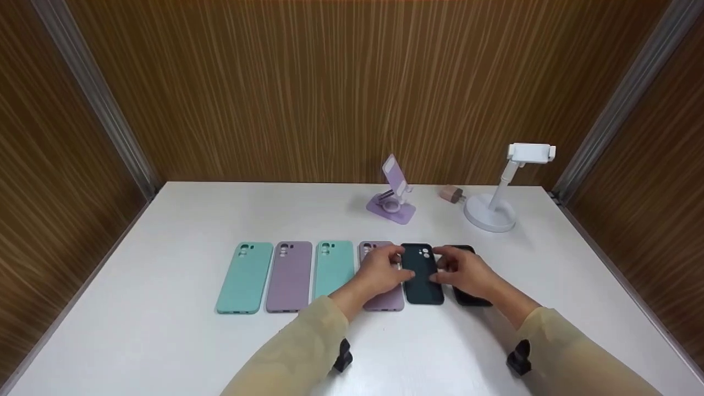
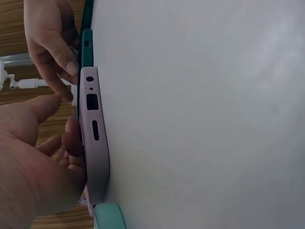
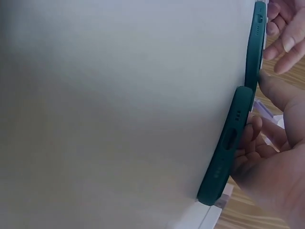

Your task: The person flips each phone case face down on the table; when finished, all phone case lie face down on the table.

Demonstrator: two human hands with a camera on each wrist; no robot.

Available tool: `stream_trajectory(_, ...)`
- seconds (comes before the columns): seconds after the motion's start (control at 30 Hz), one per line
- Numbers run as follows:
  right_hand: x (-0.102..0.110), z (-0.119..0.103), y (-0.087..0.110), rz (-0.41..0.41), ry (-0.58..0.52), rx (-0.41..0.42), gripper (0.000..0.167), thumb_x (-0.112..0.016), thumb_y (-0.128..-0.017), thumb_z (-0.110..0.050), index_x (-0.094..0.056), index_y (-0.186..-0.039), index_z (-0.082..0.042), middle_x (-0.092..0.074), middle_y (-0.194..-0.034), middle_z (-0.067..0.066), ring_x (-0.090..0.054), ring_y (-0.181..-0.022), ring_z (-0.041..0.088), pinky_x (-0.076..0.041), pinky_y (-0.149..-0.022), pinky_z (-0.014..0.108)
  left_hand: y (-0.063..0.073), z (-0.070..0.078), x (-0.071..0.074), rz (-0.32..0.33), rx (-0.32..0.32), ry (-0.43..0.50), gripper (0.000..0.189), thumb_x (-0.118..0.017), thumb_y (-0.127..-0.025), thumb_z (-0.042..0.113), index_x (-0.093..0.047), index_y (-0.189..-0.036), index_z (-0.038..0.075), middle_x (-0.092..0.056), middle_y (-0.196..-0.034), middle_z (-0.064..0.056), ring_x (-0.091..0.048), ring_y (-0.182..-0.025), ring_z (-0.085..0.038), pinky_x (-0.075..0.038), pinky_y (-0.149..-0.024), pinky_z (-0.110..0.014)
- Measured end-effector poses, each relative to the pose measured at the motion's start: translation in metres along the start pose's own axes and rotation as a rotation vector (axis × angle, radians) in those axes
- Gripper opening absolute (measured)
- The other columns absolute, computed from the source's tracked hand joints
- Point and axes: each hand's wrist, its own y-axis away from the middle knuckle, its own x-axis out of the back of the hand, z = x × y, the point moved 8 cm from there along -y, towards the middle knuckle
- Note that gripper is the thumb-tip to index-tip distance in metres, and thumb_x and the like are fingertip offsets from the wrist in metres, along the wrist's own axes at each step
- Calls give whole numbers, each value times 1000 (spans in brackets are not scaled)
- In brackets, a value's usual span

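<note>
Wood-grain panels point(image 1: 330, 88) wall in a white table point(image 1: 137, 341), where a row of six phone cases point(image 1: 334, 267) lies flat. Tan sleeves point(image 1: 289, 346) reach toward it, short of a white stand point(image 1: 489, 215). The left hand point(image 1: 383, 269) and right hand point(image 1: 467, 270) flank a dark green case point(image 1: 422, 278), fifth from left, thumbs and fingers apart; neither clamps it, and which fingertips touch is hard to tell. Squaring its edges appears to be the step in hand; the next move seems to call for light, even nudges from both sides. Side room is tight: a purple case point(image 1: 388, 301) sits just beside it, a second dark green case point(image 1: 468, 298) opposite, each partly under a hand. Open tabletop spreads in front; behind are a purple stand point(image 1: 396, 179) and, smallest, a plug point(image 1: 451, 193).
</note>
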Motion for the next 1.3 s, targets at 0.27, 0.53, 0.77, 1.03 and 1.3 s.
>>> stream_trajectory(0.27, -2, 10, 1, -10, -19, 3, 62, -83, -94, -19, -58, -149, -1, -67, -109, 7, -56, -94, 24, -47, -86, 40, 1, -3, -9, -11, -11, -84, 63, -87, -90, 19, -62, -147, 9, -65, -132, -6, -60, -121, -21, -46, -111, -39)
stream_trajectory(0.53, -2, 12, 4, -1, -33, 12, 61, -82, -95, -19, -57, -149, -3, -64, -110, 8, -54, -95, 25, -45, -84, 40, 0, -1, -13, -5, -19, -153, 64, -89, -89, 19, -63, -146, 9, -62, -138, -7, -58, -126, -22, -43, -115, -37)
stream_trajectory(0.77, -2, 15, 5, 2, -32, -2, 62, -82, -95, -20, -57, -150, -3, -64, -111, 8, -54, -95, 25, -45, -84, 39, 0, 1, -13, -12, -40, -165, 64, -90, -87, 17, -64, -144, 8, -64, -131, -5, -61, -118, -20, -46, -111, -35)
stream_trajectory(1.03, -1, 12, 4, -9, -36, 10, 62, -81, -96, -21, -57, -150, -3, -62, -112, 8, -53, -95, 25, -45, -84, 40, -2, 2, -13, -30, -16, -212, 64, -88, -89, 21, -63, -146, 11, -62, -127, -1, -60, -114, -16, -46, -110, -33)
stream_trajectory(1.3, -3, 9, 2, -20, -38, 13, 62, -81, -96, -22, -57, -150, -4, -62, -112, 8, -54, -95, 25, -45, -85, 40, -5, 1, -13, -43, 3, -257, 62, -87, -90, 24, -63, -147, 14, -61, -127, 1, -60, -114, -15, -47, -109, -33)
